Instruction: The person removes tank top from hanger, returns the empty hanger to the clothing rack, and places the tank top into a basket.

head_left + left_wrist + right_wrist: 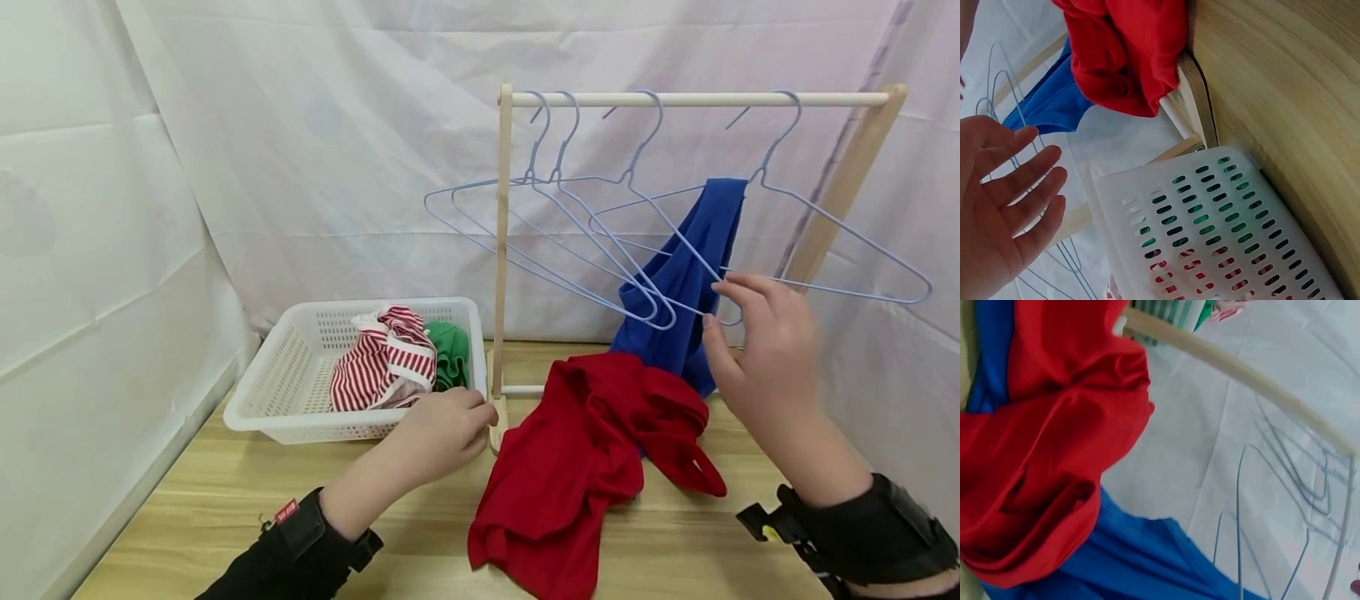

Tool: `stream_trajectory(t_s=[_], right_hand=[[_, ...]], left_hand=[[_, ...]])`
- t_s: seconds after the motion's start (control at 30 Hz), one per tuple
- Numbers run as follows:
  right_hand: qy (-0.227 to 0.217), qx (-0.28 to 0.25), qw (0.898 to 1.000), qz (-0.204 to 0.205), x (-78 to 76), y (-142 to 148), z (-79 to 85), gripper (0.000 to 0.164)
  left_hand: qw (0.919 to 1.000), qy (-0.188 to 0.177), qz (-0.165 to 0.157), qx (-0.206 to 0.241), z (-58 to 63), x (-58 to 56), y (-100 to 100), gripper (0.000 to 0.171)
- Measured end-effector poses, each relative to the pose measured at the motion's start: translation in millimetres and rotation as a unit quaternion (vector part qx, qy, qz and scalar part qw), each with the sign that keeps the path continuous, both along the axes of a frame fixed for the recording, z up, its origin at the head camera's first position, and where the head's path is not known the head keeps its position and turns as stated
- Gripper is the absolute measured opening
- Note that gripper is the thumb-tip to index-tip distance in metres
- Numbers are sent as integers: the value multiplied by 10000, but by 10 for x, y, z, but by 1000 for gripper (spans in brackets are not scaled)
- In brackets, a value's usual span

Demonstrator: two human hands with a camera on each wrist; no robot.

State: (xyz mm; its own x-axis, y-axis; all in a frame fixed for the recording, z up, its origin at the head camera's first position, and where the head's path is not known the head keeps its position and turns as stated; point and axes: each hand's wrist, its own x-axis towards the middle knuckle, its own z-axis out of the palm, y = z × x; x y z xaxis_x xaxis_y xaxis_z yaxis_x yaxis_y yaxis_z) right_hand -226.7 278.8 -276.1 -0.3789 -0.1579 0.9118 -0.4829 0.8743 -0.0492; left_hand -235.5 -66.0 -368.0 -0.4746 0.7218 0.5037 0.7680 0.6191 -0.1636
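Black cuffs (pixel 300 533) cross the foreground in the head view, at seven and four o'clock. Near three o'clock, a person's right hand (pixel 776 354) bends its fingers and thumb around the lower corner of a pale-blue hanger (pixel 684 241), third from the left; whether it grips the wire cannot be told. Between six and seven, the left hand (pixel 442 429) sits loosely curved and empty before a white basket (pixel 315 427). Inside the basket, at eight o'clock, a red-and-white striped garment (pixel 382 367) lies beside green cloth (pixel 450 350). At five o'clock a red garment (pixel 585 467) spreads over the worktop (pixel 675 558); just behind it, toward three, a blue garment (pixel 690 279) drapes over the shoulder of the rightmost of four hangers. All four hook onto the rail (pixel 705 99) of a wooden rack (pixel 502 325), at one to two o'clock.

From the left wrist, that hand appears between eight and nine, fingers relaxed and apart. The basket's slotted side fills five o'clock, with red cloth at eleven and blue at ten.

From the right wrist, red cloth crowds nine o'clock, blue six, hangers four. Only a fingertip shows at the edge near four.
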Motion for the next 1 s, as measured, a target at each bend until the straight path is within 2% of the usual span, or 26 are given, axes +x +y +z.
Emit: stream_trajectory(t_s=[0.07,0.2,0.4,0.53,0.57,0.67,0.8,0.9,1.0], right_hand=[[141,22,9995,271,56,-62,-9,36],[380,82,9932,1098,175,-210,-23,33],[419,544,9680,2412,293,-440,-81,30],[84,989,9533,2854,316,-512,-182,28],[-32,1112,9497,2927,312,-520,-210,27],[-412,1481,9432,2944,296,-520,-301,27],[-1143,2000,9341,2728,266,-517,-427,26],[-1893,2507,9152,2524,256,-537,-531,28],[-2597,2916,8915,2297,265,-567,-643,28]], left_hand=[[9995,106,-202,-197,-20,-6,14,8],[9958,299,-565,-662,-65,-14,46,12],[9873,401,-798,-1311,-147,11,112,17],[9803,346,-956,-1691,-249,45,160,20],[9780,273,-976,-1826,-274,57,169,23],[9694,-293,-969,-2234,-345,95,185,45],[9553,-1114,-814,-2614,-420,157,199,69],[9500,-1291,-736,-2747,-462,192,215,68],[9496,-1253,-684,-2791,-495,205,225,59]])
